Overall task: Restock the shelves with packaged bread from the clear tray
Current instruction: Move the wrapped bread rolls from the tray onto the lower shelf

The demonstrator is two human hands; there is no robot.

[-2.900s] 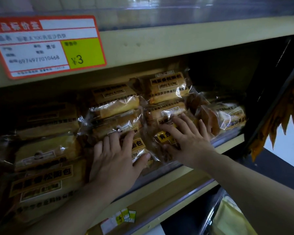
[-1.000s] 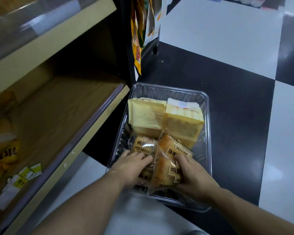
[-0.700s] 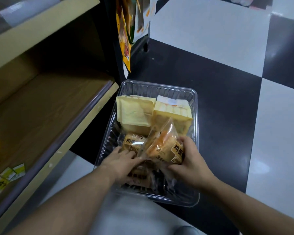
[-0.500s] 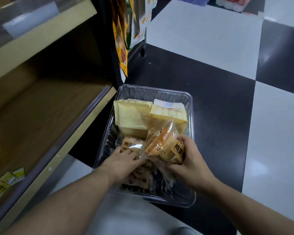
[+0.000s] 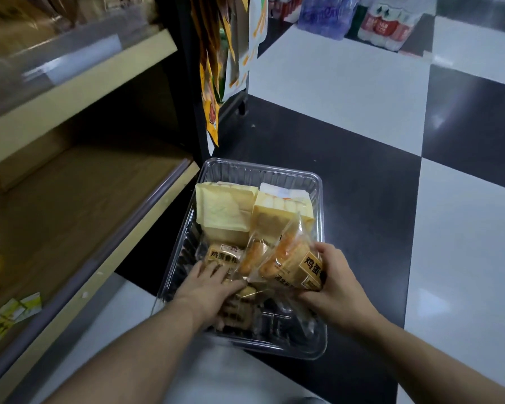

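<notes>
A clear plastic tray (image 5: 263, 170) sits on the checkered floor beside the shelf unit. My right hand (image 5: 337, 282) grips an orange-labelled bread packet (image 5: 292, 263), tilted up above the tray's near half. My left hand (image 5: 209, 287) lies palm down over more packets (image 5: 220, 255) in the tray's near left part; I cannot see whether its fingers grip one. Two pale yellow bread packs (image 5: 219, 211) (image 5: 277, 212) fill the tray's far half.
The lower wooden shelf (image 5: 79, 199) on the left is bare at its right end, with price tags (image 5: 15, 312) on its front rail. Snack bags (image 5: 213, 83) hang on the black end post. Bottled-water packs (image 5: 388, 21) stand on the floor far off.
I turned from pressing bread packets on the shelf down to the tray. My right hand has lifted one packet up and slightly right; my left hand stays low in the tray.
</notes>
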